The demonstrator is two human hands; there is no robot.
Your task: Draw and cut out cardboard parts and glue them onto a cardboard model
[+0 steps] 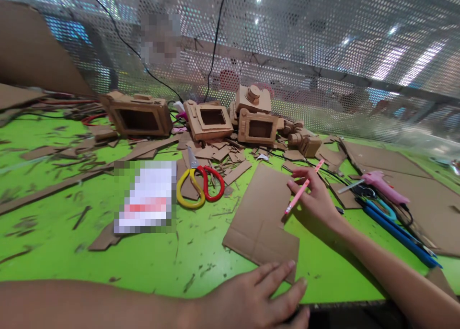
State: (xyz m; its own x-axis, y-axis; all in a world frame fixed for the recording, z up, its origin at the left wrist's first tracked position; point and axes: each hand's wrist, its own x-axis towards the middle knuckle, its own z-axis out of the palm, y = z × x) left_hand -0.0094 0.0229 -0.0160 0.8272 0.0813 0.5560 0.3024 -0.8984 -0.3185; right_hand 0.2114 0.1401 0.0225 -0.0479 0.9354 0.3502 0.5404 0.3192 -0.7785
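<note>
A flat piece of brown cardboard [257, 209] with a notched right edge lies on the green table before me. My left hand [257, 293] rests over its near edge, fingers stretched and apart. At the far right edge of the cardboard, my right hand [314, 192] is closed on a pink pencil [304, 189]. The pencil's eraser end points down and towards me, its other end up and away. Left of the cardboard lie scissors [197, 183] with one yellow and one red handle.
Several cardboard camera models [258, 128] stand along the back, among scraps. A pixelated white paper [149, 195] lies to the left. On the right are a pink glue gun [386, 186], a blue long-handled tool [398, 233] and larger cardboard sheets [436, 209]. A perforated metal screen [287, 46] rises behind.
</note>
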